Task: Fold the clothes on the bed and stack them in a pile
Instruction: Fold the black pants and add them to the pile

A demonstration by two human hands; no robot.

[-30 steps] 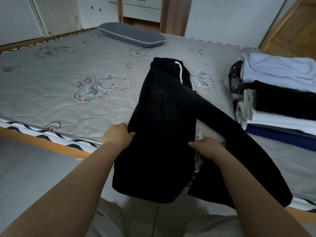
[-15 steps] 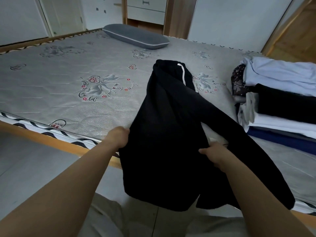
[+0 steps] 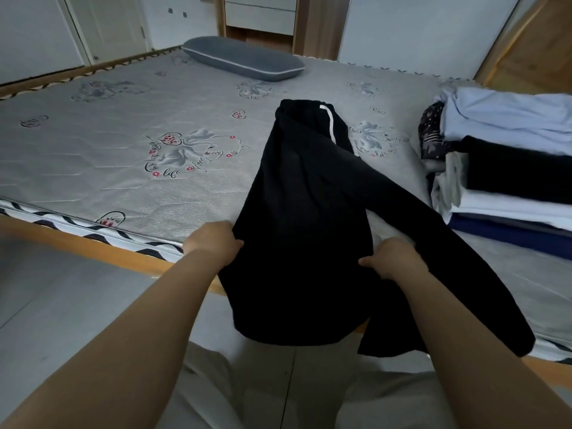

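Both hands are busy with one black garment (image 3: 297, 230). The left hand (image 3: 213, 243) grips its left edge, with the fingers curled into the cloth and the thumb on top. The right hand (image 3: 393, 258) pinches the cloth at the right side, thumb pointing inward; the fingers go under the fabric, so I cannot see them well.

The garment lies partly on the mattress (image 3: 123, 168) and partly hangs over the near wooden bed frame (image 3: 93, 246), down in front of the person's light trousers (image 3: 247, 397). Its far end, with a white stripe (image 3: 328, 125), rests on the mattress. One long black part (a sleeve or a leg, I cannot tell which) stretches to the right, under the right forearm, and over the edge of the bed.

On the right side of the bed stands a pile of folded clothes (image 3: 507, 181): light blue on top, then black, white and dark blue. A grey pillow (image 3: 244, 58) lies at the far side of the mattress, well apart from the garment.
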